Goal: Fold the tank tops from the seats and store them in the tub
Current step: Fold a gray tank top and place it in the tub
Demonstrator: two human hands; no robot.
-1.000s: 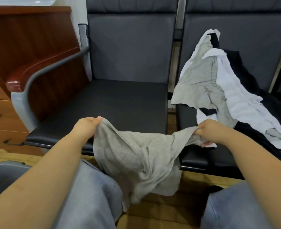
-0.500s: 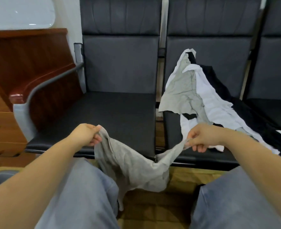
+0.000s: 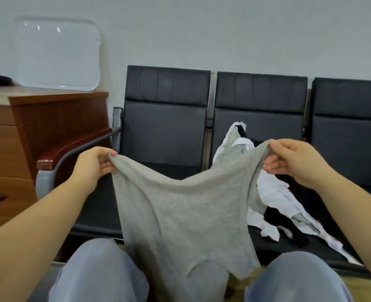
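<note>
Soft, even indoor light is filling the scene, glare is streaking the white tray (image 3: 58,53) against the wall, and wide-angle distortion is bending the edges.

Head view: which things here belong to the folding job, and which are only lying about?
Job: grey tank top, held up by left hand and right hand; pile of tank tops on the middle seat.
Lying about: wooden drawer unit; clear tray against the wall.
</note>
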